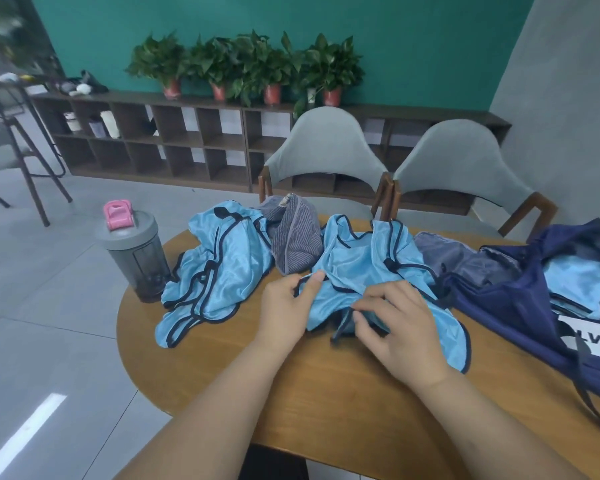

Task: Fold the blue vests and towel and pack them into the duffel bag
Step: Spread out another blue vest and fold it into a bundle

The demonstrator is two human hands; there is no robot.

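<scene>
Blue vest (361, 258), crumpled on table (326, 393) directly before both hands, each pinching its near edge, left hand (284, 306) at the hem, right hand (399, 330) on a fold; duffel bag (506, 306) open rightward.

Both bare forearms reach away from the near edge, the left hand (286, 306) pinching a dark-trimmed edge of the shiny light-blue vest (361, 265) between thumb and fingers, the right hand (399, 334) just beside it, fingers curled into the same cloth.
</scene>
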